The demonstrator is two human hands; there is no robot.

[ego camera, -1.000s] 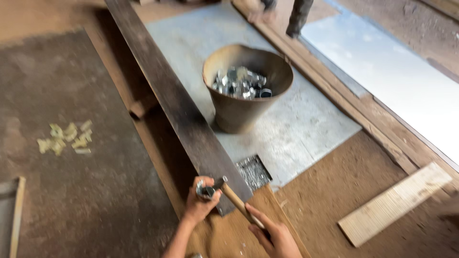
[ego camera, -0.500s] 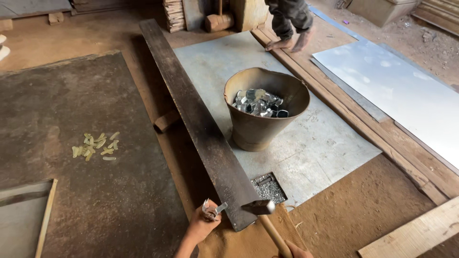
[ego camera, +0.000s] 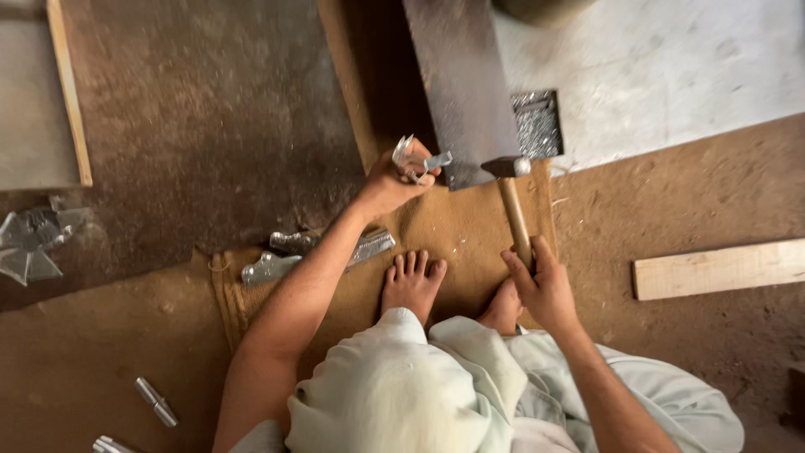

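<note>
My left hand (ego camera: 394, 180) grips a small bent piece of shiny sheet metal (ego camera: 415, 159) and holds it against the near end of a long dark metal bar (ego camera: 461, 84). My right hand (ego camera: 541, 285) is closed around the wooden handle of a hammer (ego camera: 510, 197); its steel head rests at the bar's near end, just right of the metal piece. I sit on the ground with my bare feet (ego camera: 411, 281) on a brown burlap mat (ego camera: 457, 231) between my arms.
Shiny metal pieces (ego camera: 277, 264) lie on the mat's left edge, more scraps (ego camera: 29, 239) at far left and small tubes (ego camera: 155, 403) at lower left. A grey metal sheet (ego camera: 654, 75) lies at upper right, a wooden plank (ego camera: 721, 268) at right.
The view has tipped down from the bowl and far floor onto my hands, legs and feet. The hammer head has come down beside the metal piece at the bar's end.
</note>
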